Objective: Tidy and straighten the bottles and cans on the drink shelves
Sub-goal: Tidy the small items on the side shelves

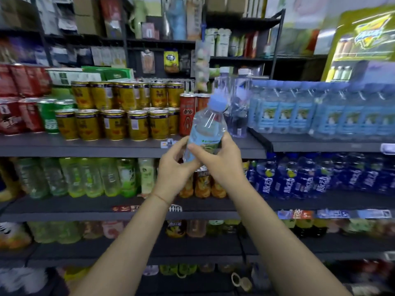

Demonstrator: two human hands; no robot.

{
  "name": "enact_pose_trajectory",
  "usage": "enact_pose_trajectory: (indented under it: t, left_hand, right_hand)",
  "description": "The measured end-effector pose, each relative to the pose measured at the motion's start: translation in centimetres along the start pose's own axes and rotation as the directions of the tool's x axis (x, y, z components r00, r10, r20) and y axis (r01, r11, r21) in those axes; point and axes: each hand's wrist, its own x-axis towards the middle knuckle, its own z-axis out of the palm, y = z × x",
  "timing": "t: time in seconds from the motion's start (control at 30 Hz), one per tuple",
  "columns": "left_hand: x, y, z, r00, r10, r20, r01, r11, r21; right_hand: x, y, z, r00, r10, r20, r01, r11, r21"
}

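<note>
Both hands, left (pixel 171 167) and right (pixel 222 161), gripping tilted water bottle (pixel 206 127); bottle base hidden behind fingers, label blurred, unreadable.

Clear water bottle (pixel 205 129): pale blue cap, blue-green label. Gold cans (pixel 119 112), stacked. Red cans (pixel 12 120) far left; green cans (pixel 50 116) beside. Dark blue bottles (pixel 310 178) lower right. Shelves (pixel 85 146) dark grey.
</note>
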Motion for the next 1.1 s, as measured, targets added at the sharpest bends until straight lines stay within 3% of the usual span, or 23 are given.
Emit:
enact_pose_trajectory:
  t: [0.13,0.3,0.57,0.73,0.97,1.1]
  left_hand:
    - [5.2,-0.9,4.2,0.996,0.060,0.060,-0.068,0.989,0.132]
    - [11.1,-2.7,11.6,0.989,0.050,0.139,-0.074,0.982,0.175]
    - [17.3,-4.6,24.1,0.978,-0.019,0.210,-0.072,0.906,0.416]
    - [17.7,-5.5,30.4,0.984,-0.095,0.153,0.024,0.911,0.412]
    - [16.8,-5.8,35.1,0.997,-0.049,-0.061,0.075,0.836,0.544]
    - [15.8,-5.5,36.4,0.991,-0.046,-0.122,0.112,0.783,0.611]
  right_hand:
    - [3.8,1.5,-4.2,0.986,-0.106,-0.126,0.095,0.991,-0.090]
    - [8.9,4.0,-11.4,0.974,-0.147,-0.174,0.092,0.953,-0.289]
    - [14.4,9.7,-23.1,0.979,-0.031,-0.200,-0.094,0.806,-0.584]
    - [14.2,12.0,-29.1,0.971,-0.185,-0.155,-0.022,0.573,-0.819]
    - [12.6,16.3,-35.3,0.893,-0.449,0.025,0.231,0.411,-0.882]
    - [12.0,18.2,-36.1,0.862,-0.500,0.089,0.304,0.368,-0.879]
